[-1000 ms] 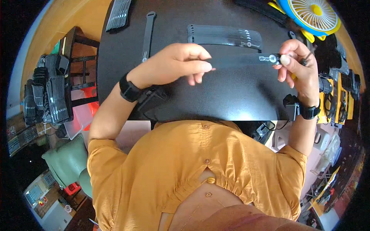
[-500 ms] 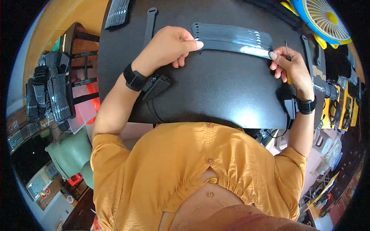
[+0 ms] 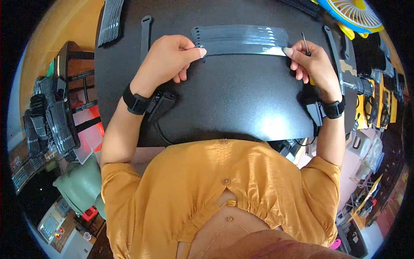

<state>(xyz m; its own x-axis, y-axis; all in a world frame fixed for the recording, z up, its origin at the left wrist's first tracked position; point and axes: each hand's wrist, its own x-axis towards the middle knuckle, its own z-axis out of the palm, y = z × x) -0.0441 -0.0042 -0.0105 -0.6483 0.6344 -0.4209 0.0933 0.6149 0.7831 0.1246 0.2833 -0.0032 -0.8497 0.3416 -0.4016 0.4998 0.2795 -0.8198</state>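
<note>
Several dark grey flat straps, each with a slot near its left end, lie in an overlapping row (image 3: pixel 237 31) on the black table. My left hand (image 3: pixel 172 56) pinches the left end of the nearest strap (image 3: pixel 241 50) between thumb and fingers. At its other end, my right hand (image 3: pixel 312 62) pinches that same strap. A thin pointed tool (image 3: pixel 305 42) with a dark metal shaft is also tucked in my right hand; its handle is mostly hidden by the fingers. Both wrists wear black bands.
Single straps lie left (image 3: pixel 145 36) and right (image 3: pixel 331 43) of the row. A strap bundle (image 3: pixel 111 21) sits at the far left corner. A blue and yellow fan (image 3: pixel 351 15) stands at the far right. Black devices with cables (image 3: pixel 163 103) are beside my wrists. More straps (image 3: pixel 60 121) hang off the left side.
The whole view has shifted, so the table appears further left. The nearest strap's right end has come up, and the strap now lies more level along the row. Both hands keep their pinch.
</note>
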